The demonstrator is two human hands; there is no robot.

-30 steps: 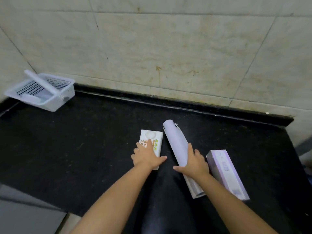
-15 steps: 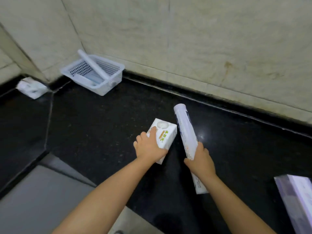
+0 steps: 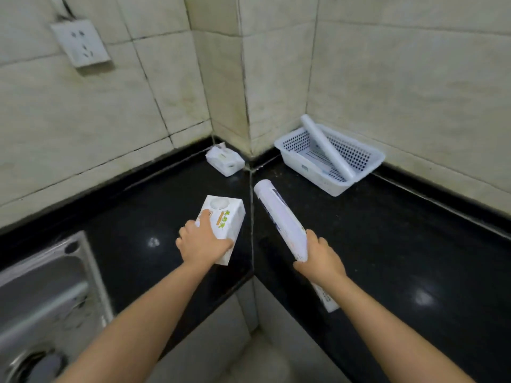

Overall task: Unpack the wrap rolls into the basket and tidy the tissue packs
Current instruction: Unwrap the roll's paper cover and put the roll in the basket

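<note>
My left hand (image 3: 203,242) grips a white tissue pack (image 3: 225,219) with green and orange print, held above the black counter (image 3: 387,239). My right hand (image 3: 319,257) is closed around a long white wrap roll (image 3: 279,214), which points away toward the corner. A white perforated basket (image 3: 331,178) stands against the right wall with another wrap roll (image 3: 326,146) leaning across it. A second tissue pack (image 3: 225,160) lies in the counter's far corner.
A steel sink (image 3: 47,294) fills the lower left. A wall socket (image 3: 80,42) sits high on the left tiled wall. The counter forms an L around the corner, with floor visible below between my arms.
Both hands lifted their objects off the counter and carried them left toward the corner. The view swung left; the purple box on the right left the frame, and the sink and corner pack appeared.
</note>
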